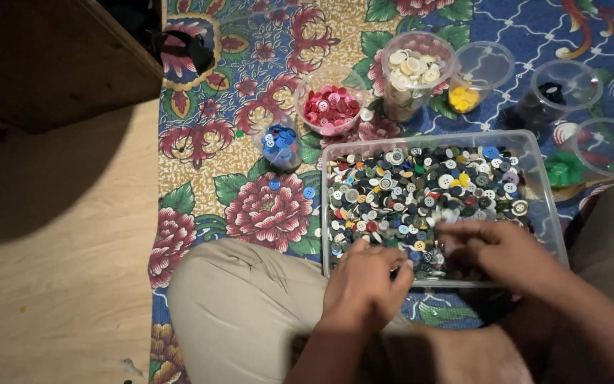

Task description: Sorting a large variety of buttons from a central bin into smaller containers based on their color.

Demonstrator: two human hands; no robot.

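Floor: pale wood boards (58,270) on your left, bare up to the straight edge of a floral mat (250,163) that runs down the middle of the view; a dark wooden cabinet (51,57) closes the upper left corner.

Item 1: clear rectangular tray (545,206) on the mat, filled with mixed buttons (428,188). Its near rim lies just in front of your knees; its left rim has open mat beside it.

Item 2: your left hand (365,281), over the tray's near left corner, fingers curled down onto the buttons (whether anything is pinched, I cannot tell).

Item 3: your right hand (495,249), inside the tray near its front, fingers bent and blurred; its grip cannot be read either.

Item 4: row of clear cups beyond the tray's far rim, close together: blue buttons (281,141), red buttons (330,107), white buttons (412,70), yellow buttons (463,97), black buttons (545,96), green buttons (564,169). The green cup stands just beside the tray's right corner.

Item 5: two stray blue buttons (309,192) on the mat, left of the tray.
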